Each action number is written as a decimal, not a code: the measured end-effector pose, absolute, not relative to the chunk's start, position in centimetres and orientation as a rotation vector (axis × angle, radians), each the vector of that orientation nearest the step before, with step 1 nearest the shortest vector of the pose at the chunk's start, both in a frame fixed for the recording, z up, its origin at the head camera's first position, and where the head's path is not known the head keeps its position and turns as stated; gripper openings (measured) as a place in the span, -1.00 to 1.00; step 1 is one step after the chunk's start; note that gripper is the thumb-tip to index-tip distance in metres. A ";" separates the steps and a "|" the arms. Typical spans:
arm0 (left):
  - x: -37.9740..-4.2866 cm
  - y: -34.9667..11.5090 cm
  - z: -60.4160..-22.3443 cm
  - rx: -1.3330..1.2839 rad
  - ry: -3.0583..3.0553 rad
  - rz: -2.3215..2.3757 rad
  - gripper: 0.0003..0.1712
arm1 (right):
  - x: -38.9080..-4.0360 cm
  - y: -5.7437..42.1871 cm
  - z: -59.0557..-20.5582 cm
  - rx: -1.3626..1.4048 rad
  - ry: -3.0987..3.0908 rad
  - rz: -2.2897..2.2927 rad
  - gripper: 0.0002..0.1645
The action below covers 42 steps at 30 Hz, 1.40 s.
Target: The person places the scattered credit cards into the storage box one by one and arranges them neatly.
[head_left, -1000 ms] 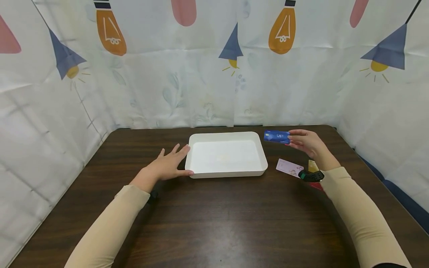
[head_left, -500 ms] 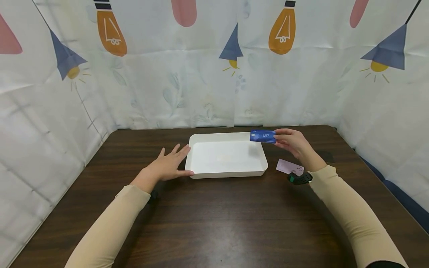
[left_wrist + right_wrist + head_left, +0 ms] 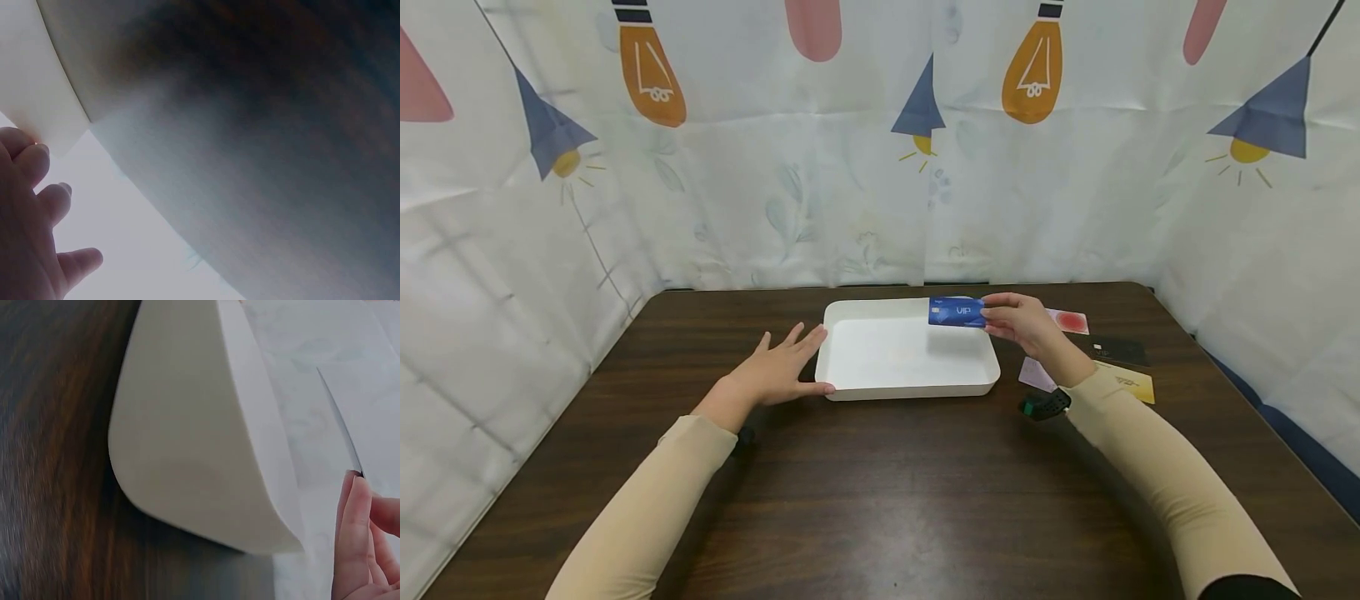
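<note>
Card (image 3: 955, 312), blue and lettered VIP, hangs in the head view over the back right part of a white rectangular tray (image 3: 910, 392), a faint shadow on the floor of it. The right hand (image 3: 1028, 323) pinches the card at its right short edge. The left hand (image 3: 775, 369) lies spread at the tray's left end, thumb by the front left corner, clasping nothing. The tray sits near the back edge of a wood-grain table (image 3: 880, 483). Toward the table's right edge lie a pale pink card (image 3: 1071, 322) with a red disc, a black card (image 3: 1118, 350), a gold card (image 3: 1131, 383) and a lilac card (image 3: 1035, 375), partly covered by the right hand and beige sleeve (image 3: 1165, 483) or one another. The blue one looks like thin, stiff plastic: light, not fragile, probably slick on its faces, so a short edge is a sound place to hold.

In the left wrist view, the left hand is cut off at the picture's edge; its fingertips (image 3: 37, 164) seem to meet the tray's outer wall, but how firmly cannot be told.

In the right wrist view, beyond the tray's rounded corner, the pinched card shows nearly edge-on, so its print is unreadable and its outline fades into the pale backdrop (image 3: 331, 331).
</note>
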State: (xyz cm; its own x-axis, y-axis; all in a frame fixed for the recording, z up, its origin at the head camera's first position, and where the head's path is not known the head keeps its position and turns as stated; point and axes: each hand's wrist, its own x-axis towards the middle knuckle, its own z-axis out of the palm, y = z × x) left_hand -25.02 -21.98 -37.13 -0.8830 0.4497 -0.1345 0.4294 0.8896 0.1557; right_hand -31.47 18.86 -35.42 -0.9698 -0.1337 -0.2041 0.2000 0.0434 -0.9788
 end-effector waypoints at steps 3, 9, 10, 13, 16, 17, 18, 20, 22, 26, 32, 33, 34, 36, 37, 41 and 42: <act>-25.2 -22.1 -37.4 0.680 2.899 0.173 0.27 | -31.6 18.0 -35.6 0.064 2.091 -2.006 -0.48; -25.4 -22.3 -37.8 0.681 2.910 0.169 0.27 | -31.7 16.7 -35.9 0.054 2.090 -1.992 -0.44; -25.4 -22.3 -37.8 0.681 2.911 0.167 0.27 | -31.7 16.5 -35.9 0.050 2.088 -1.993 -0.43; -25.4 -22.3 -37.8 0.679 2.908 0.160 0.27 | -31.8 15.9 -36.1 0.044 2.079 -2.000 -0.45; -25.3 -22.1 -37.5 0.680 2.902 0.162 0.27 | -31.8 15.4 -36.3 0.043 2.060 -2.008 -0.47; -25.3 -22.1 -37.4 0.680 2.899 0.163 0.26 | -31.8 15.3 -36.3 0.042 2.056 -2.008 -0.48; -25.3 -22.0 -37.4 0.679 2.896 0.163 0.26 | -31.8 15.1 -36.4 0.044 2.050 -2.008 -0.48; -25.3 -22.0 -37.3 0.676 2.892 0.164 0.25 | -31.9 14.7 -36.5 0.048 2.046 -2.004 -0.49; -25.3 -21.9 -37.2 0.675 2.891 0.157 0.26 | -31.9 14.3 -36.5 0.051 2.046 -1.997 -0.50; -25.4 -21.9 -37.2 0.665 2.885 0.147 0.26 | -31.9 13.6 -36.7 0.054 2.044 -1.972 -0.52; -25.3 -21.8 -37.1 0.660 2.887 0.145 0.27 | -32.2 12.6 -37.0 0.073 2.013 -1.977 -0.53; -25.3 -21.8 -37.1 0.657 2.886 0.144 0.28 | -32.2 12.5 -37.0 0.068 2.011 -1.977 -0.52; -25.3 -21.8 -37.2 0.653 2.886 0.145 0.28 | -32.2 12.3 -37.0 0.058 2.013 -1.971 -0.51; -25.2 -21.8 -37.2 0.651 2.886 0.142 0.28 | -32.2 11.8 -37.1 0.048 2.011 -1.964 -0.50; -25.2 -21.8 -37.3 0.651 2.887 0.144 0.27 | -32.2 11.6 -37.0 0.045 2.010 -1.959 -0.50; -25.3 -21.8 -37.3 0.648 2.890 0.130 0.27 | -32.3 10.6 -37.2 0.058 1.993 -1.951 -0.50; -25.3 -21.8 -37.3 0.645 2.890 0.124 0.27 | -32.3 10.4 -37.2 0.063 1.994 -1.944 -0.50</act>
State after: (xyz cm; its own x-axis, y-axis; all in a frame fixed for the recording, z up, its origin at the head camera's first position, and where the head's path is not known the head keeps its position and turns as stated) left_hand -25.29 -21.82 -37.28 -0.8902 0.4286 -0.1541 0.4139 0.9025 0.1193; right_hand -32.28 10.37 -37.24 -0.9363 -0.2119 -0.2801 0.2747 0.0552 -0.9599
